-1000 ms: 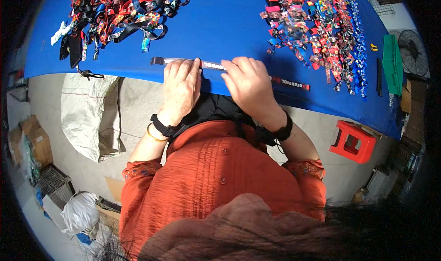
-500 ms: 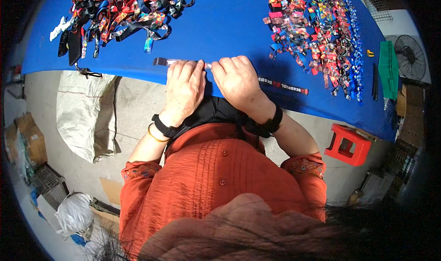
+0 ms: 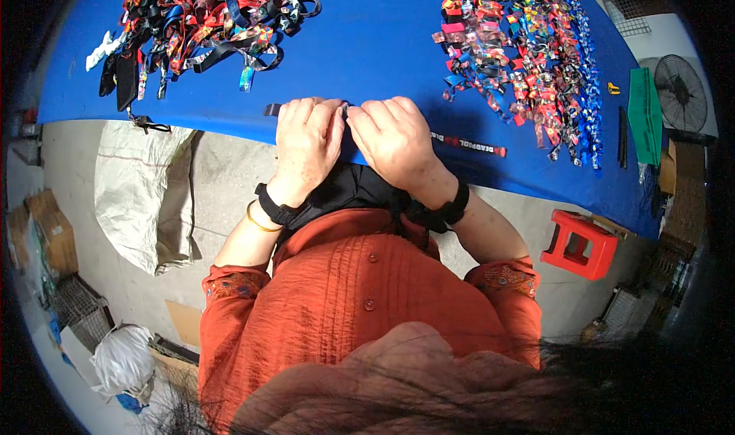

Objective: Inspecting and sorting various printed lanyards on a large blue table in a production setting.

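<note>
A narrow black printed ribbon strap (image 3: 481,147) with white and red markings runs along the near edge of the blue table (image 3: 360,44). My left hand (image 3: 306,144) is closed over its left part, with a short dark end poking out beyond the fingers. Beside it, my right hand (image 3: 394,138) also grips the strap, fingers curled down and knuckles up. Between the two hands a small dark piece of ribbon shows. The fingertips and whatever they pinch are hidden under the hands. From the right hand, the strap's other end trails rightward, flat on the table.
A tangled heap of colourful straps (image 3: 207,29) lies at the far left. Rows of bundled colourful ribbons (image 3: 528,60) cover the right side. Beyond them are a yellow snipper-like tool (image 3: 613,89), a green bin (image 3: 645,117) and a fan (image 3: 681,94). A red stool (image 3: 579,245) and white sack (image 3: 142,194) stand below.
The strap's left end has drawn in toward my left hand, so less of it sticks out. My hands have closed in around the ribbon, and the right-hand tail has shifted slightly left.
</note>
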